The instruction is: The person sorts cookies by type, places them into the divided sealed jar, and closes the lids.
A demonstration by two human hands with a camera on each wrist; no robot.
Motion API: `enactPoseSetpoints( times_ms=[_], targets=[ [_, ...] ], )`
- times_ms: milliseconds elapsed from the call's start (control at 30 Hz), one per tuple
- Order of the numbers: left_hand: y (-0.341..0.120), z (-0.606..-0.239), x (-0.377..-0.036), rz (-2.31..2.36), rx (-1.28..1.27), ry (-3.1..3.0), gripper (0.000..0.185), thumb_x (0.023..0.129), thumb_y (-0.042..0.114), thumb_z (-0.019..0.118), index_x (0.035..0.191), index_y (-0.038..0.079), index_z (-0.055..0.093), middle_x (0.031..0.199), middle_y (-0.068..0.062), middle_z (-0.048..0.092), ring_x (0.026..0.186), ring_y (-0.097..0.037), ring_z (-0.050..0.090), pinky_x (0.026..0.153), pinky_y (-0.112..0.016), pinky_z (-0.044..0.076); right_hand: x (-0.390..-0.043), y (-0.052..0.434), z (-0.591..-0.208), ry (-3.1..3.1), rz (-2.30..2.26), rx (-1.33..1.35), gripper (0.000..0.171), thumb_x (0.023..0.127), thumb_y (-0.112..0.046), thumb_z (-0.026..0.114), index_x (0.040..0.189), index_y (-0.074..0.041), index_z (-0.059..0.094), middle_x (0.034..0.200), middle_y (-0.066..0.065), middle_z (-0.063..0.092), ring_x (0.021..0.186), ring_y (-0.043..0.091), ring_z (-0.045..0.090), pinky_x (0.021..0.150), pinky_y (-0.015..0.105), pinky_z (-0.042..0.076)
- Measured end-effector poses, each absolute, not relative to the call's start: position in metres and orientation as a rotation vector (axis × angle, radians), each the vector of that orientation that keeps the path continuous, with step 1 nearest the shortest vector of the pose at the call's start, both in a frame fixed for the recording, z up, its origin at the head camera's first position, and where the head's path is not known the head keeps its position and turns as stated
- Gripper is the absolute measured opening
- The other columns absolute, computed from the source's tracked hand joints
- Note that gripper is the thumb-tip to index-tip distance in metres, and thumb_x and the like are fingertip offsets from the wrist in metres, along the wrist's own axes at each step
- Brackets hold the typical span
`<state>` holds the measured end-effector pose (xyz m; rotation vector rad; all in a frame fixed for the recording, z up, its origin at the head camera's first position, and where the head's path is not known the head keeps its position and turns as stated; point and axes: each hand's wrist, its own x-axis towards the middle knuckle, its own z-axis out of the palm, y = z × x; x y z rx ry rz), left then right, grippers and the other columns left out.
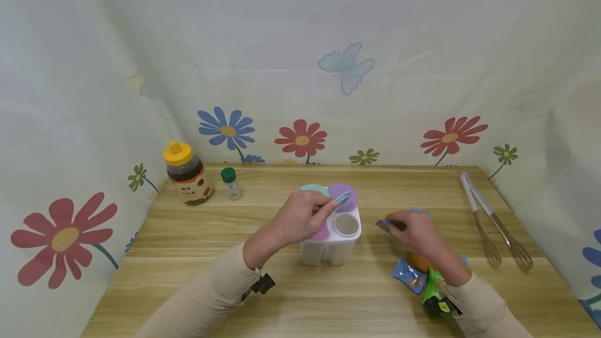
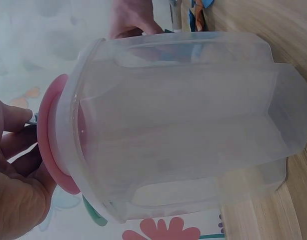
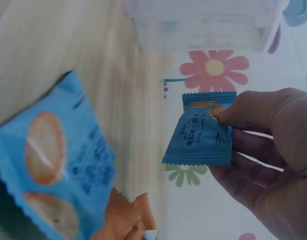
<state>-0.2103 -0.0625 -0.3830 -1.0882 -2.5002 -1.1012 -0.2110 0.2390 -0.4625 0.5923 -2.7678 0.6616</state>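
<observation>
A white, translucent storage box (image 1: 324,253) with round coloured lids stands mid-table. Over its top my left hand (image 1: 300,216) pinches a light blue lid (image 1: 344,198) between thumb and fingers, tilted up off its place. The uncovered round opening (image 1: 346,224) lies at the front right of the box top. In the left wrist view, the fingers of that hand are right beside the pink lid (image 2: 56,135). To the right of the box my right hand (image 1: 418,231) grips a small blue biscuit packet (image 3: 206,130) by one side, thumb over its front.
Under my right forearm lie blue packets (image 1: 410,276), an orange packet (image 1: 419,262) and a green one (image 1: 433,286). Metal tongs (image 1: 488,223) rest at the far right. A yellow-capped jar (image 1: 189,176) and a green-capped shaker (image 1: 231,185) stand at the back left.
</observation>
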Motion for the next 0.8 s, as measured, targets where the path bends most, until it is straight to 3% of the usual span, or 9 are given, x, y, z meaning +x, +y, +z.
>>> enactPoseSetpoints(
  times_ms=[500, 800],
  targets=[
    [-0.062, -0.385, -0.211, -1.125, -1.12, -2.461, 0.022, 0.096, 0.018, 0.062, 0.085, 0.007, 0.077, 0.057, 0.006, 0.049, 0.053, -0.003, 0.04, 0.045, -0.015, 0.033, -0.203, 0.236, -0.454, -2.602, 0.78, 0.645, 0.014, 0.075, 0.003, 0.076, 0.088, -0.003, 0.074, 0.085, 0.008, 0.072, 0.069, 0.016, 0.068, 0.058, 0.028, 0.057],
    [-0.064, -0.385, -0.211, -1.134, -1.103, -2.466, 0.025, 0.096, 0.017, 0.062, 0.075, 0.008, 0.072, 0.054, 0.006, 0.043, 0.051, -0.004, 0.037, 0.044, -0.016, 0.03, -0.2, 0.231, -0.446, -2.525, 0.776, 0.674, 0.015, 0.076, 0.002, 0.077, 0.09, -0.003, 0.074, 0.084, 0.007, 0.073, 0.068, 0.013, 0.068, 0.058, 0.026, 0.056]
  ],
)
